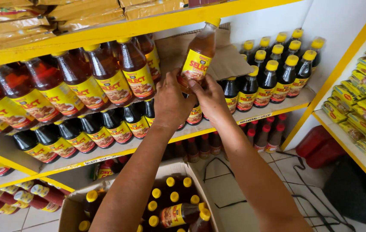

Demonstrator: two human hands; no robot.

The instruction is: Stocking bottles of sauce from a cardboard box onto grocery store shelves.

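Bottle (198,56) of amber sauce with yellow cap and yellow label, tilted, raised before the middle shelf (273,112); gripped at its base by both hands, left hand (171,103) and right hand (211,96) closed together around it; flanked left by a stacked row of like bottles (105,79), right by dark bottles (273,73); open carton (75,206) of bottles near, below.

Shelf stock count, head view

2 hands (172,103) on 1 raised amber sauce bottle (198,56). Stacked upper row of amber bottles (105,79): about 7 visible. Dark bottles under them (101,129): roughly 8, left end hard to separate. Dark yellow-capped bottles at right (273,77): about 13. 1 cardboard box (73,210) holding around 10 capped bottles. 2 red containers (316,144) on floor.
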